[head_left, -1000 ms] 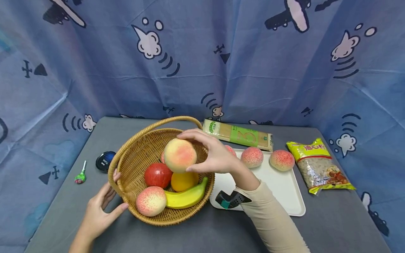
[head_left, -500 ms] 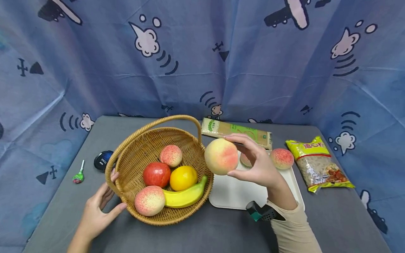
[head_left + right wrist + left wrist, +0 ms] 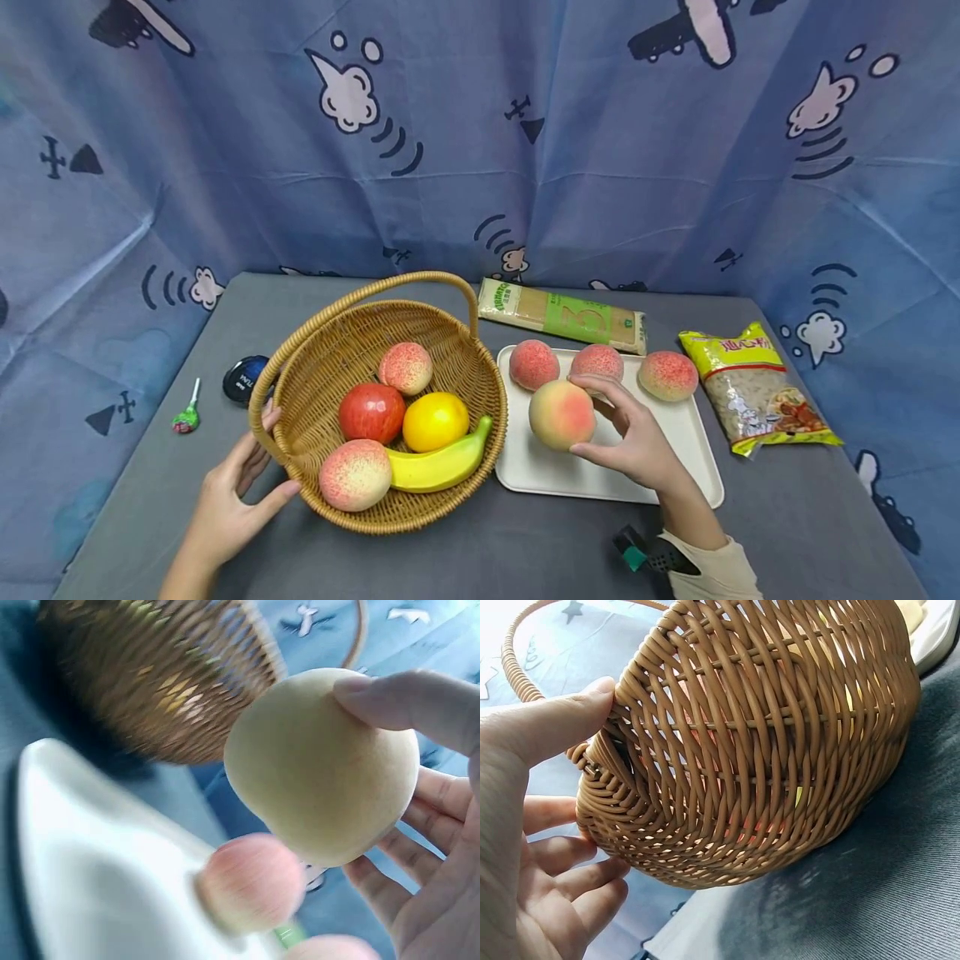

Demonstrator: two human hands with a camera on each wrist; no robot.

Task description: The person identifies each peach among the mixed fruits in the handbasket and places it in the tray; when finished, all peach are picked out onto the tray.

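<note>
Grey desk [image 3: 487, 558], blue cartoon-print cloth hung all round. My right hand [image 3: 637, 437] grips a pale peach [image 3: 562, 414], fingers [image 3: 600, 386] curled round it, over the white tray's [image 3: 697, 467] left half, at 3 o'clock from the wicker basket [image 3: 337, 367]. Three pink peaches sit along the tray's 12 o'clock edge. My left hand [image 3: 228, 500] rests at the basket's 8 o'clock rim, fingers relaxed, thumb on the weave. Left wrist view shows the thumb [image 3: 555, 724] pressed to the rim; right wrist view shows the peach's pale underside [image 3: 322, 765], which the head view does not.
</note>
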